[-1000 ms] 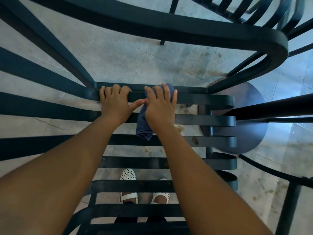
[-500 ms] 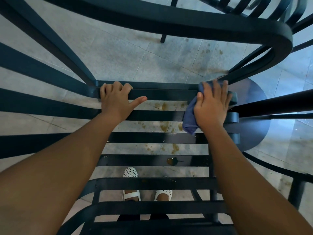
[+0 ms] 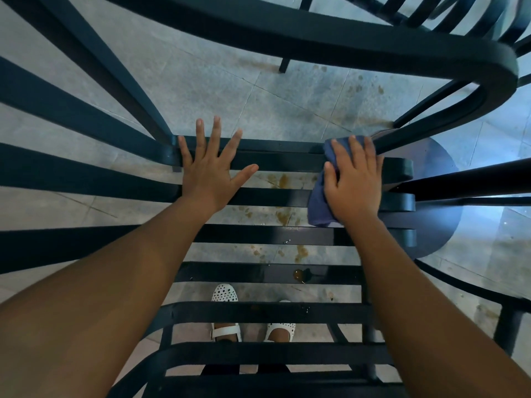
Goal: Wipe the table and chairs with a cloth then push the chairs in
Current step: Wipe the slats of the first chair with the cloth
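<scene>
A dark slatted metal chair (image 3: 275,162) fills the view from above, its seat slats running across over a stained grey tiled floor (image 3: 218,90). A round dark pedestal base (image 3: 439,225) shows on the floor at the right. The left hand (image 3: 211,170) lies flat on the rear slats, fingers (image 3: 215,130) straight and spread wide. The right hand (image 3: 355,182) presses a small blue cloth (image 3: 317,202) onto the slats near the chair's right edge, its fingers together. White perforated shoes (image 3: 225,294) show below.

Right hand (image 3: 352,182) presses cloth (image 3: 320,202) on chair (image 3: 287,162) slat; left hand (image 3: 211,168) splayed.
</scene>
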Tool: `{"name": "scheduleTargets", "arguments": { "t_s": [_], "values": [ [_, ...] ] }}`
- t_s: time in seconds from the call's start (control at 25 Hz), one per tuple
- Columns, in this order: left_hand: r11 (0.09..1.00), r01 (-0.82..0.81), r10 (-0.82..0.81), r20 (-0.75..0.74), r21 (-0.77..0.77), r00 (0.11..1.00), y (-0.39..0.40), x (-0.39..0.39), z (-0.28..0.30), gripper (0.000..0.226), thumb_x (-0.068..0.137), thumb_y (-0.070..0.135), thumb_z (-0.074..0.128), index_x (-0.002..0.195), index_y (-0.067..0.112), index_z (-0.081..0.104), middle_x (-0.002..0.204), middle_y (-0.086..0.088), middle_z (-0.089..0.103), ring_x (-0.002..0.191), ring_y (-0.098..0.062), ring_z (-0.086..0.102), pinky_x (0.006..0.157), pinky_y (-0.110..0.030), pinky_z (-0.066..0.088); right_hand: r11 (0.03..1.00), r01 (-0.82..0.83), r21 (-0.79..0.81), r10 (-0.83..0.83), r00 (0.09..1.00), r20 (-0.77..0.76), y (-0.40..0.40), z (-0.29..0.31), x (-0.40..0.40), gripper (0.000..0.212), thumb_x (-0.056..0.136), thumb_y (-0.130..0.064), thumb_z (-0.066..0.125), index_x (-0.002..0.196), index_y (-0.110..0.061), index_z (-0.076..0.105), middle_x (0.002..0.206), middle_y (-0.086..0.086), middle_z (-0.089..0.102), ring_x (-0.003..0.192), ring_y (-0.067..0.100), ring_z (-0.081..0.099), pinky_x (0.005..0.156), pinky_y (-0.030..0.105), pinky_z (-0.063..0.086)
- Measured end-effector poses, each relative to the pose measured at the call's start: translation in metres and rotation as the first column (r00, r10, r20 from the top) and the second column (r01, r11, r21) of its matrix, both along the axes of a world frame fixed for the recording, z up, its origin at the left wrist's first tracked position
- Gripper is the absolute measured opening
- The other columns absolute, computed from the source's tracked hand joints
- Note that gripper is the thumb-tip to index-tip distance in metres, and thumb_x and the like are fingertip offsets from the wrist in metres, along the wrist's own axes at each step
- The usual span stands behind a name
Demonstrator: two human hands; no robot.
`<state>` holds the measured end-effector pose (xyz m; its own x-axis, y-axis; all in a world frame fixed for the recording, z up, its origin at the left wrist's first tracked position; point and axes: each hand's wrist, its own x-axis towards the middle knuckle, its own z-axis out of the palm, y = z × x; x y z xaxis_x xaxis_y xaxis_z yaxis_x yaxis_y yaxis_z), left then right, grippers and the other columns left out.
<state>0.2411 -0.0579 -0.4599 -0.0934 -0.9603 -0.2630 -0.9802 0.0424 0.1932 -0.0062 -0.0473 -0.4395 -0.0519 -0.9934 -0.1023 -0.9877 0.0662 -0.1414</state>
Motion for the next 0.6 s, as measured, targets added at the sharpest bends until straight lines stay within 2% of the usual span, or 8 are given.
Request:
{"name": "scheduleTargets", "arguments": {
  "t_s": [0.12,0.24,0.32,0.4,0.48,0.6],
  "values": [
    [1.0,0.01,-0.01,0.008,0.016,1.0,-0.001,-0.001,0.0,0.082,0.079,0.074,0.007,0.149,0.033,0.001,0.156,-0.004,-0.017,0.141,-0.028,-0.023,0.108,-0.052,-0.019,0.973,0.229,-0.02,-0.23,0.973,-0.012,-0.004,0.003,-0.03,0.049,0.095,-0.037,0.032,0.142,-0.022,0.038,0.155,0.009,0.021,0.144,0.031,0.006,0.116,0.048,0.004],
    [1.0,0.017,-0.017,0.0,0.014,1.0,-0.002,-0.001,0.0,0.082,0.079,0.074,0.008,0.149,0.032,0.012,0.158,-0.004,-0.006,0.143,-0.027,-0.018,0.107,-0.051,-0.019,0.848,0.528,-0.047,-0.53,0.847,-0.048,-0.005,0.004,-0.009,0.053,0.1,-0.033,0.029,0.15,-0.015,0.02,0.158,0.013,0.004,0.144,0.035,-0.002,0.115,0.049,0.002],
    [1.0,0.015,-0.014,-0.03,0.017,0.999,-0.002,-0.001,0.0,0.08,0.08,0.073,0.01,0.146,0.031,0.023,0.158,-0.005,0.006,0.144,-0.026,-0.01,0.107,-0.051,-0.019,0.825,0.566,-0.008,-0.564,0.821,-0.094,-0.005,0.004,0.026,0.056,0.101,-0.034,0.022,0.151,-0.013,0.007,0.157,0.015,-0.005,0.143,0.037,-0.007,0.114,0.049,-0.002],
    [1.0,0.004,-0.004,-0.051,0.005,0.999,-0.001,-0.001,-0.001,0.074,0.082,0.072,0.016,0.139,0.029,0.037,0.152,-0.006,0.025,0.144,-0.026,0.004,0.108,-0.05,-0.018,0.909,0.413,0.06,-0.405,0.907,-0.117,0.002,0.001,0.07,0.057,0.101,-0.036,0.018,0.151,-0.014,0.001,0.157,0.013,-0.01,0.142,0.036,-0.013,0.113,0.048,-0.007],
    [1.0,-0.019,0.018,-0.057,-0.017,0.998,-0.001,0.0,-0.001,0.064,0.086,0.068,0.024,0.129,0.026,0.046,0.135,-0.008,0.042,0.136,-0.028,0.024,0.111,-0.05,-0.013,0.984,0.156,0.08,-0.151,0.987,-0.061,0.01,-0.005,0.11,0.056,0.1,-0.034,0.021,0.151,-0.016,0.004,0.158,0.01,-0.005,0.143,0.034,-0.013,0.112,0.047,-0.011],
    [0.998,-0.035,0.032,-0.052,-0.054,0.998,-0.001,0.0,-0.003,0.056,0.09,0.062,0.03,0.122,0.02,0.05,0.117,-0.012,0.049,0.116,-0.031,0.04,0.112,-0.049,0.007,0.98,-0.194,0.032,0.192,0.98,0.051,0.006,-0.008,0.116,0.052,0.097,-0.03,0.028,0.148,-0.019,0.026,0.155,0.007,0.021,0.145,0.029,0.003,0.113,0.046,-0.007]
  ]
}}
